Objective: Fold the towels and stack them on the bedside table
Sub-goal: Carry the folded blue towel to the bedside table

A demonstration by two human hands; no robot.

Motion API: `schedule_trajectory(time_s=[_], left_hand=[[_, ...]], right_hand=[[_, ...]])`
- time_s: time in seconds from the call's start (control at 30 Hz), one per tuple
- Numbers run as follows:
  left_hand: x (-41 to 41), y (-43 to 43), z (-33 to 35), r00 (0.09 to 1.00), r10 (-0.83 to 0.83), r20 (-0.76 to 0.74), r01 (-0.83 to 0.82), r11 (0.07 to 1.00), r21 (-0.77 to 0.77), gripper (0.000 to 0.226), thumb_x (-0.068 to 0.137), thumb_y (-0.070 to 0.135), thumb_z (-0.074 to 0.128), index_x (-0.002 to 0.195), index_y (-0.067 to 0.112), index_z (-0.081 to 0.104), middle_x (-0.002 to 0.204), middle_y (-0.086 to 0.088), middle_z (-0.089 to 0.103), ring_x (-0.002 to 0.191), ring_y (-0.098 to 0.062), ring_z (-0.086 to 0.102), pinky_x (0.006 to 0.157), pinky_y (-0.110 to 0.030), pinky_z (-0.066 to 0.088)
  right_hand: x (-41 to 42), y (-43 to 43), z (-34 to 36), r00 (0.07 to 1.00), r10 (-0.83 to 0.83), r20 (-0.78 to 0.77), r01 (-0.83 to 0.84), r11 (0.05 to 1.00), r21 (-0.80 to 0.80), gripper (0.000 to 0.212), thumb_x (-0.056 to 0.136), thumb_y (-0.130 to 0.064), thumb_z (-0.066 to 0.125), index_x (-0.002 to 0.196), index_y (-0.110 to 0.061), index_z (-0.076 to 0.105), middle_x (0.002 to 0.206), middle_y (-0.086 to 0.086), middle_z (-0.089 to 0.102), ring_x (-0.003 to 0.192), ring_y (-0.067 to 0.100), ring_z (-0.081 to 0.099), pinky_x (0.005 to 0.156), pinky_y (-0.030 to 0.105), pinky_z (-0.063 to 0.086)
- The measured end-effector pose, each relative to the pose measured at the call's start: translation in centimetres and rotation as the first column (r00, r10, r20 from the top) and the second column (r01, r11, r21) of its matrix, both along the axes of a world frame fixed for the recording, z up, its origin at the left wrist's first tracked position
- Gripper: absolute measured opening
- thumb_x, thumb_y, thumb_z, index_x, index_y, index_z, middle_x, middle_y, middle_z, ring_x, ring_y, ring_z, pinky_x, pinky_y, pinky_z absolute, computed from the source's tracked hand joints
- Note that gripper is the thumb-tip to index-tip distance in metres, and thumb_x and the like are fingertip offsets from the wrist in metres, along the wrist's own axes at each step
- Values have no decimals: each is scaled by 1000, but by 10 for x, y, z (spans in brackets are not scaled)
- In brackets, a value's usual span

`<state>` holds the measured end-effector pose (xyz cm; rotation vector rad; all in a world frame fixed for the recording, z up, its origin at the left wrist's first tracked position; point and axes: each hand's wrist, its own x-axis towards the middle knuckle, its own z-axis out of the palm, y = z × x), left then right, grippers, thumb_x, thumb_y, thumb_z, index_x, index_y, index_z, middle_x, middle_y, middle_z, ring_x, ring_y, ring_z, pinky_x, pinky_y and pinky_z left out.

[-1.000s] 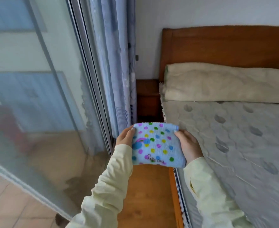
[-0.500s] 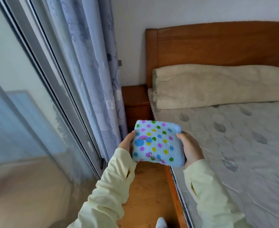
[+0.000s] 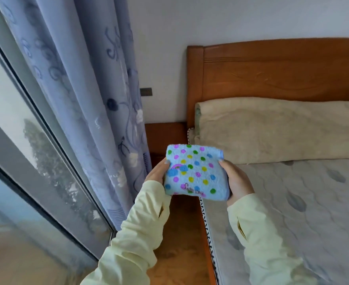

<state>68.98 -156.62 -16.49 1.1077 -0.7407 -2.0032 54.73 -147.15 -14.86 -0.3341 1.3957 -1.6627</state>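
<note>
The folded light-blue terry towel with coloured dots (image 3: 194, 171) bears a line of pink cursive stitching (image 3: 193, 189) near its lower edge; its letters are too blurred to read; nothing else is legible.

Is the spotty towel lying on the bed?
No, the towel is held up in the air between the left hand and the right hand.
</note>
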Motion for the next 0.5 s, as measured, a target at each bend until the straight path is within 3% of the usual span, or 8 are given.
schedule_trajectory(time_s=[0.17,0.33,0.4,0.5], left_hand=[[-38,-57,-3,999,22,27,-22,1000,-3,41,86,23,60,122,6,56,96,-15,67,77,-28,65,77,-42,54],[-74,-118,-13,997,28,75,-29,1000,10,35,85,22,62,116,7,58,93,-13,66,75,-26,63,74,-40,53],[-88,-147,-18,996,29,90,-29,1000,-7,36,85,22,61,117,7,58,100,-15,66,79,-29,64,81,-44,53],[-107,-203,-30,990,24,142,-20,999,-29,46,82,27,64,125,11,56,120,-16,62,102,-36,62,97,-50,47]], right_hand=[[-38,-56,-4,999,25,48,-24,1000,-15,30,91,-31,52,111,-13,64,111,13,67,98,30,66,84,48,53],[-71,-113,-15,1000,9,17,-9,1000,-2,31,89,-30,54,111,-11,64,112,15,67,101,32,65,90,55,50],[-84,-140,-20,1000,-10,-30,11,1000,20,33,85,-31,58,110,-10,65,112,15,67,102,34,65,91,59,48],[-102,-188,-24,996,-23,-92,28,999,45,36,80,-34,61,107,-11,66,110,15,68,100,34,65,90,58,49]])
